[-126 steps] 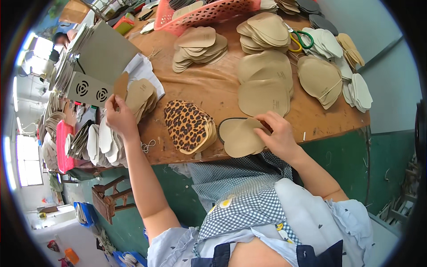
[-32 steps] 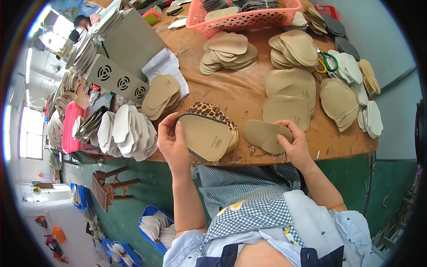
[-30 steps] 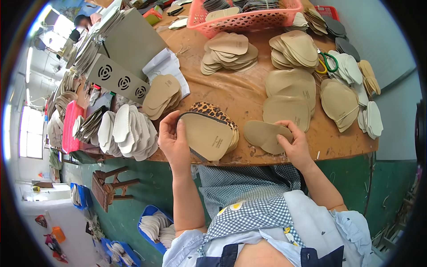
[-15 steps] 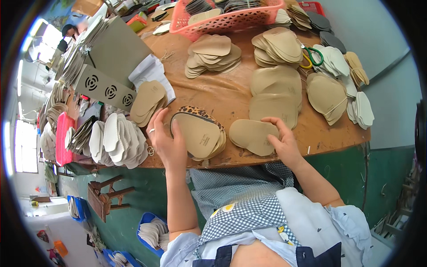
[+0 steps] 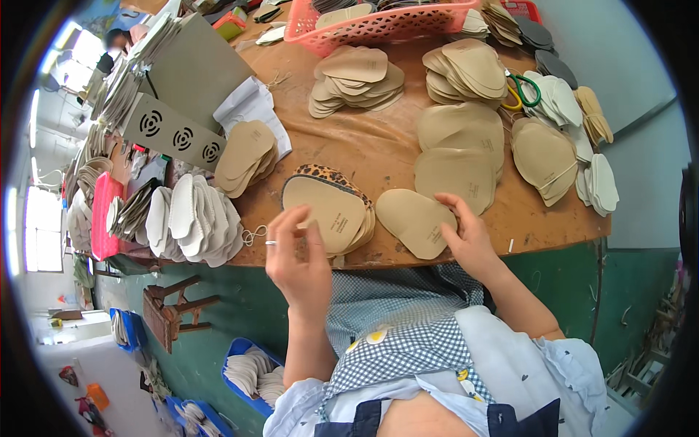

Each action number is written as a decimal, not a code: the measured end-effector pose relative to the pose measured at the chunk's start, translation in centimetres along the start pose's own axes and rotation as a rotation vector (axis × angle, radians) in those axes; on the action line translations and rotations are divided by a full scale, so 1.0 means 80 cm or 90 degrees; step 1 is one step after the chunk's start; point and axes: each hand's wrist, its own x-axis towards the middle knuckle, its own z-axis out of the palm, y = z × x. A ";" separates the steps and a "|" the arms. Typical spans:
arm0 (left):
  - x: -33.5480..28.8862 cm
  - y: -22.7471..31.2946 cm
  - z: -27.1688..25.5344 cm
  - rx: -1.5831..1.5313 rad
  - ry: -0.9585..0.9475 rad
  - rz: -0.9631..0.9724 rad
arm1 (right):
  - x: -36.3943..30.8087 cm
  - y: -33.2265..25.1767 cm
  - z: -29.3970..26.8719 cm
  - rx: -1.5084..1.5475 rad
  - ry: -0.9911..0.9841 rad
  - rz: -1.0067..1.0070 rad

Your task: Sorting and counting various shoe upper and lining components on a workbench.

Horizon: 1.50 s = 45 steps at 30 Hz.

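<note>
Close to the table's front edge lies a small stack of tan insoles [image 5: 328, 213], with a leopard-print strip [image 5: 325, 175] edged in black along its far rim. My left hand [image 5: 298, 251] is raised at the near left of this stack. Its fingers are half bent and apart from the thumb, with nothing between them. To the right, my right hand [image 5: 467, 237] pinches the right edge of a single tan insole [image 5: 413, 218]. That insole lies flat or nearly so on the table. Larger tan pieces [image 5: 455, 178] lie just beyond it.
Tan insole piles [image 5: 353, 80] stand farther back, below a pink basket [image 5: 378, 30]. Green-and-yellow scissors [image 5: 523, 93] rest among stacks at the right. At left are white insoles [image 5: 204, 222], a grey box with round vents [image 5: 175, 131] and white paper [image 5: 251, 105].
My left hand has drawn back from the leopard-print stack's left side, toward me and slightly right. My right hand stays on the single insole, which has turned slightly.
</note>
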 end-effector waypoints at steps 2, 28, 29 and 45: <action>0.001 -0.008 -0.007 0.014 0.007 -0.048 | -0.005 -0.021 -0.007 -0.123 0.000 -0.028; -0.015 -0.012 0.001 0.182 -0.207 0.042 | 0.008 -0.012 0.008 -0.303 0.042 -0.192; -0.015 -0.012 0.001 0.179 -0.208 0.042 | 0.006 -0.011 0.008 -0.330 0.057 -0.192; -0.008 -0.014 0.001 0.098 -0.205 0.060 | 0.011 -0.011 0.002 -0.478 0.082 -0.241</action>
